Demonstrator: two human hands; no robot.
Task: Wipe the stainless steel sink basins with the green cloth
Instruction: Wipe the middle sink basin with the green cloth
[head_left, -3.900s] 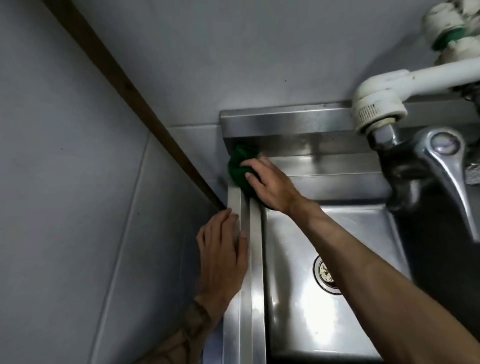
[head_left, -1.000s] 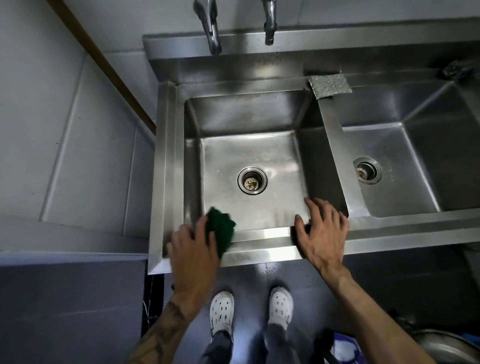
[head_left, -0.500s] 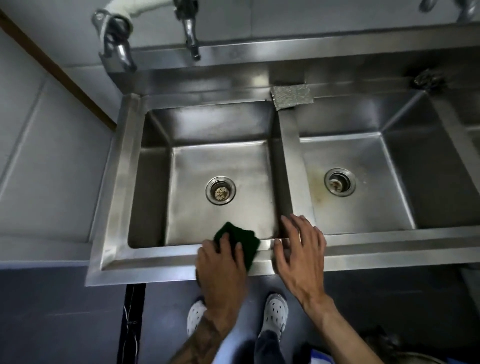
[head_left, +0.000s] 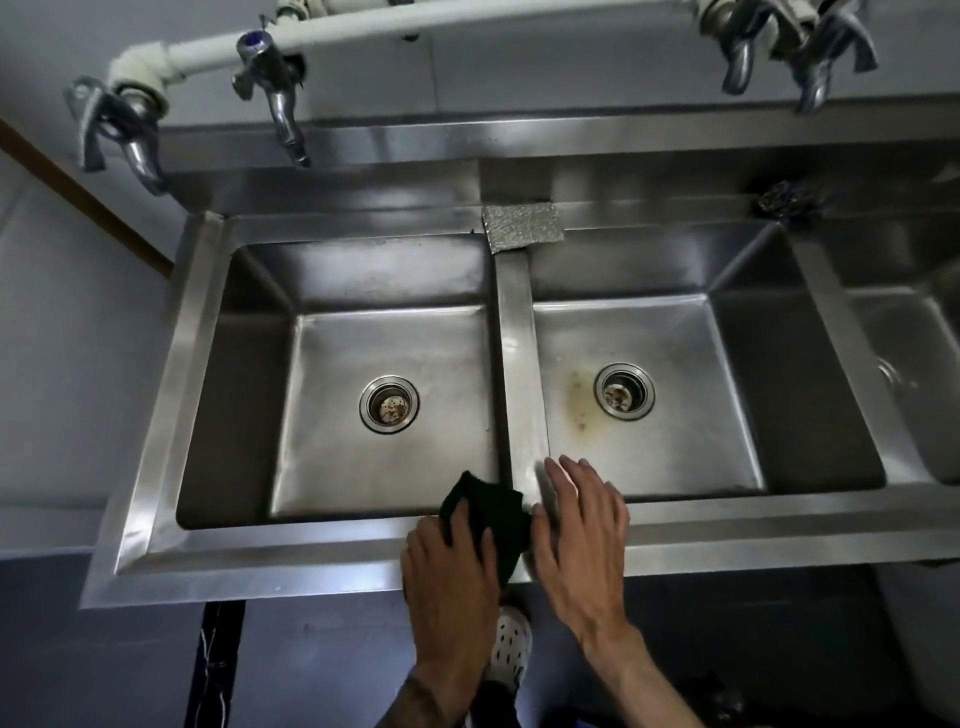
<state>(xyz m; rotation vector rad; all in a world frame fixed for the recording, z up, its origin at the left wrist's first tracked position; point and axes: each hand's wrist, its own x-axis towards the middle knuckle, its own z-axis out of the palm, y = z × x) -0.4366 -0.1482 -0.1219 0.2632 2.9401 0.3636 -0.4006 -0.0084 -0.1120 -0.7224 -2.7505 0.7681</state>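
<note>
The dark green cloth lies on the sink's front rim, where the divider between the left basin and the middle basin meets it. My left hand presses flat on the cloth's left part with straight fingers. My right hand rests flat on the rim just right of the cloth, fingers spread over the middle basin's near edge. The middle basin shows a brownish stain beside its drain.
Taps hang from a white pipe over the back ledge, more taps at right. A silver scouring pad lies on the back rim, a dark scrubber farther right. A third basin shows at the right edge.
My left hand has slid the cloth rightward along the front rim to the divider. My right hand has stayed just ahead of it on the rim. The view has shifted right.
</note>
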